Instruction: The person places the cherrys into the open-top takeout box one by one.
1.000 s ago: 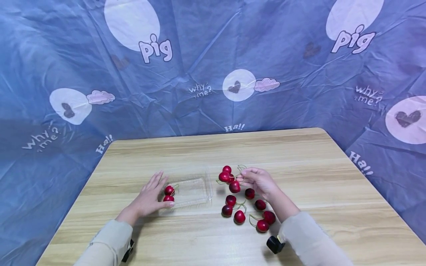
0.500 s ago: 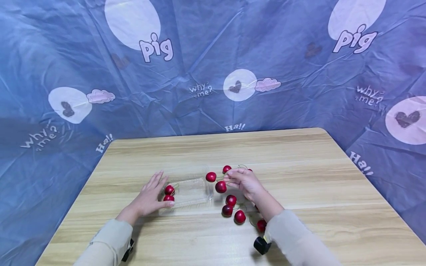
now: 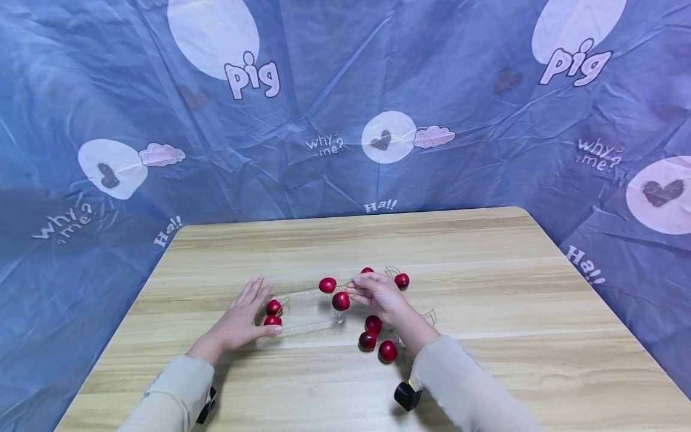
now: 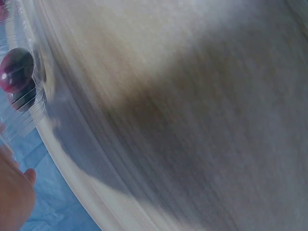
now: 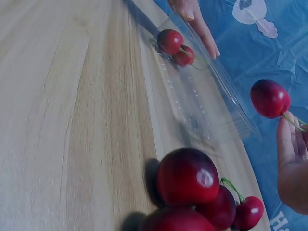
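Observation:
My right hand pinches the green stems of a pair of cherries between thumb and fingers. The two fruits hang over the right end of a clear plastic box. Inside the box, at its left end, lie two more cherries with joined stems. My left hand rests at that end with fingers and thumb spread along the box's edge. In the right wrist view one held cherry shows beside the box wall, and the other is mostly cut off by the frame.
Several loose cherries lie on the wooden table to the right of the box, some beneath my right forearm. One cherry sits behind my right hand. A blue printed cloth hangs behind the table.
My right hand has moved left with the pinched pair of cherries, from above the loose fruit to over the box's right end. The left hand stays in place.

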Motion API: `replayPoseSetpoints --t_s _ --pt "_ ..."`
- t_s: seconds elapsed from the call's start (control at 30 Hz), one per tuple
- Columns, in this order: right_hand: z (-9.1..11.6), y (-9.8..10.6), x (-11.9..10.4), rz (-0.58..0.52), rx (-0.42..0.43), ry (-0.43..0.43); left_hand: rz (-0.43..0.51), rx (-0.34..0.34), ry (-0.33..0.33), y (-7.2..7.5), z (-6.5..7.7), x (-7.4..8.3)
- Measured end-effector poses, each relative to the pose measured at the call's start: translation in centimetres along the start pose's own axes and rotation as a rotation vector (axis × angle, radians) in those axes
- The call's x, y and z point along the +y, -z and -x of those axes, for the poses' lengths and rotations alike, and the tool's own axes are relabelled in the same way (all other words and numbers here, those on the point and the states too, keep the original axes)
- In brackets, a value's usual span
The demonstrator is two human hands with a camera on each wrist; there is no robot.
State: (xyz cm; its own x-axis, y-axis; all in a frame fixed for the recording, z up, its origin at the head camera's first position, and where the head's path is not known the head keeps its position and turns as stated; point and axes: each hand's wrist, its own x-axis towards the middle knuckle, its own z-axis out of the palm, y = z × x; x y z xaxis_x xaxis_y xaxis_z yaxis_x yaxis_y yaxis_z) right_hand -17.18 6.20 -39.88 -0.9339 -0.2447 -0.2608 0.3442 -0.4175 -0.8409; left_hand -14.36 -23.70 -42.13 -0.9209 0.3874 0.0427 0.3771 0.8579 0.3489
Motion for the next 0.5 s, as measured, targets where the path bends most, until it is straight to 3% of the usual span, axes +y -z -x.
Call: replayPoseSetpoints --t_s 0.23,0.5 --pt "-0.4 -1.2 0.4 0.001 0.020 0.003 0.001 -0.008 0.000 0.1 0.0 0.0" --pt "-1.0 -2.3 0.7 0.074 0.043 0.002 0.000 -0.013 0.004 0.3 0.1 0.0"
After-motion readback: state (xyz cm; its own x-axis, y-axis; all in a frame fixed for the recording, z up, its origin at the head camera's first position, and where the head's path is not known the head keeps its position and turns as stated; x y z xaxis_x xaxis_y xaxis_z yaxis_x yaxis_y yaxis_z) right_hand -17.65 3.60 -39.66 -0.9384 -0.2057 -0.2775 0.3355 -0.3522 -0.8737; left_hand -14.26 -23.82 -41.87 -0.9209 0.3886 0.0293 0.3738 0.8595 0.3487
